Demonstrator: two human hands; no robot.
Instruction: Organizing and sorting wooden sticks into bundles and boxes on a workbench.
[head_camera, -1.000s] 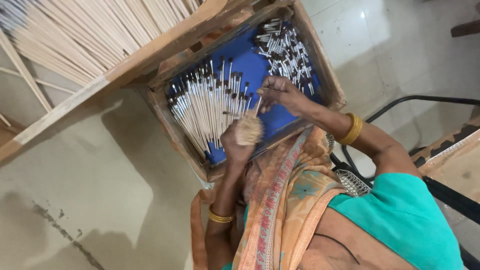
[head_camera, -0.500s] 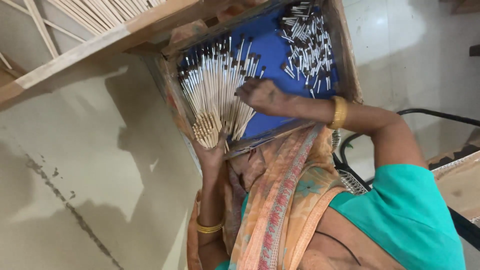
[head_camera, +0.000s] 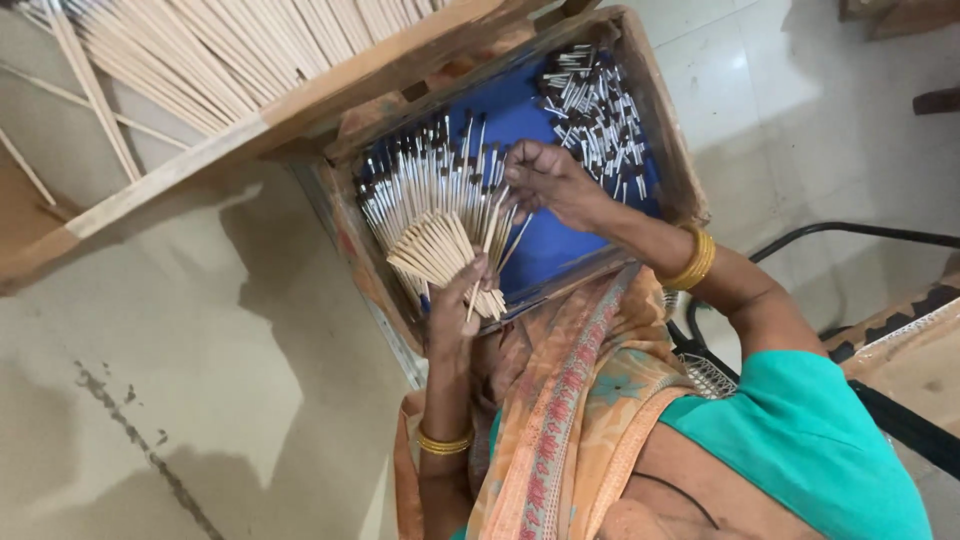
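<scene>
Wooden sticks fanned in your left hand over a blue-lined tray

Your left hand (head_camera: 455, 310) is closed around the bare ends of a fan of thin dark-tipped sticks (head_camera: 440, 205), which spreads across the blue-lined wooden tray (head_camera: 665, 140). Your right hand (head_camera: 545, 180) pinches one stick at the fan's right edge, fingertips closed on it. Loose short pieces (head_camera: 595, 110) lie in the tray's far corner

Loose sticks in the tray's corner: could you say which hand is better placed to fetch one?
Probably the right hand: it lies nearer the loose sticks, while the left hand holds the fanned bundle.
</scene>
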